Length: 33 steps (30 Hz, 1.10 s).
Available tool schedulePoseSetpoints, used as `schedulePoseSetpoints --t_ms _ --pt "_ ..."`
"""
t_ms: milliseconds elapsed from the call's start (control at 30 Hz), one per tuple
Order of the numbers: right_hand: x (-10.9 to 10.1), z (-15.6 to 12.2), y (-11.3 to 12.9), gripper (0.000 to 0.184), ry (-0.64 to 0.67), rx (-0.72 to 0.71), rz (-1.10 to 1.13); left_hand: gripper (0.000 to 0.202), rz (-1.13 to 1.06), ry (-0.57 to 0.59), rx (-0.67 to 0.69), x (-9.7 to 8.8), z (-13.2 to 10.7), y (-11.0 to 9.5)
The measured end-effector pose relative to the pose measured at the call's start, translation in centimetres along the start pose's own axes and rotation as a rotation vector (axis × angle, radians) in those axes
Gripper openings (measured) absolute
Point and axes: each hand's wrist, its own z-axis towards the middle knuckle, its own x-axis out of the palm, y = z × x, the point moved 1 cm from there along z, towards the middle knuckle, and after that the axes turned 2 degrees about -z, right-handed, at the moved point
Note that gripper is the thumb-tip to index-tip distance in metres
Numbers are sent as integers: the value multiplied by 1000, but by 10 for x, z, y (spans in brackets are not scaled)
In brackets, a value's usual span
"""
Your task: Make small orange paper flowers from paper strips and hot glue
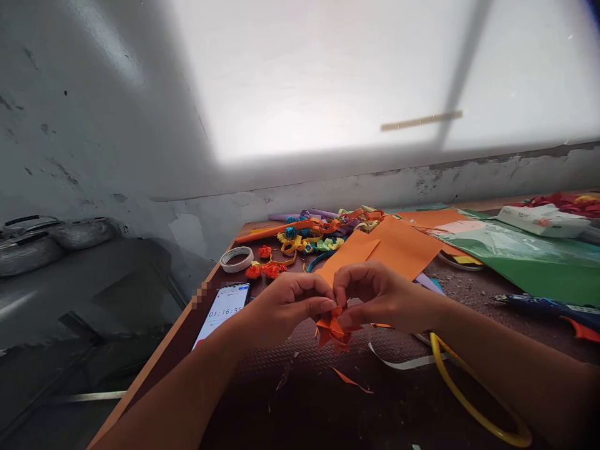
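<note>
Both my hands meet above the brown table (300, 400), pinching one small folded orange paper piece (332, 330). My left hand (285, 304) grips it from the left with fingers curled and thumb pressed on top. My right hand (379, 295) holds it from the right, fingers closed over its upper edge. The paper's crumpled lower points hang below my fingers. A large orange paper sheet (389, 245) lies flat just behind my hands.
A phone (222, 310) showing a timer lies at the left edge, a tape roll (237, 259) behind it. Small paper flowers and curled coloured strips (304, 240) lie at the back. A green sheet (529, 262), glue gun (548, 307), tissue pack (541, 220) and yellow hoop (473, 400) sit right.
</note>
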Motion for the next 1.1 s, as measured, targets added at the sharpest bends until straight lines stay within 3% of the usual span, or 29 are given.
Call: schedulePoseSetpoints --t_ms 133,333,500,667,900,1100 --pt "1 0 0 21 -13 -22 36 21 34 -22 -7 0 0 1" --pt "-2 0 -1 13 4 -70 -91 20 83 -4 -19 -1 0 -2" --pt "-2 0 -2 8 -253 -162 -570 22 84 -62 -41 -3 5 3" --pt "9 -1 0 4 -437 -118 -900 26 129 -168 -121 -3 8 8" --pt "19 2 6 8 -569 103 -977 22 243 -298 -106 0 10 11" --pt "14 2 1 14 -498 12 -1006 21 134 -273 -75 0 13 17"
